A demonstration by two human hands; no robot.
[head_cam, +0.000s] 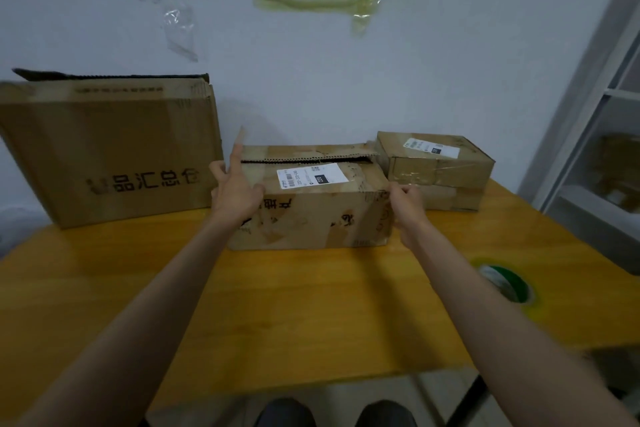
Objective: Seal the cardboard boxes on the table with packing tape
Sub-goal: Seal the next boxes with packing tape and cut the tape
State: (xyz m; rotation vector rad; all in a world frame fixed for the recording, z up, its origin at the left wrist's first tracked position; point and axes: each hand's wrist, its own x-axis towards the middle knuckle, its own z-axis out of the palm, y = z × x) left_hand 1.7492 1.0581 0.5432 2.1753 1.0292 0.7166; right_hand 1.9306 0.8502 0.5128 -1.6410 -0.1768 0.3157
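Observation:
A medium cardboard box (311, 211) with a white shipping label sits mid-table, its top flaps meeting at a dark unsealed seam. My left hand (235, 191) rests against the box's left end, fingers spread and index finger raised. My right hand (407, 204) presses the box's right end with fingers curled; it holds nothing that I can see. A roll of packing tape (505, 282) with a green core lies flat on the table to the right, apart from both hands.
A large cardboard box (110, 149) with printed characters stands at the left against the wall. Two small taped boxes (436, 166) are stacked at the back right. The yellow wooden table (311, 315) ends near me. Shelving (606, 166) stands at the right.

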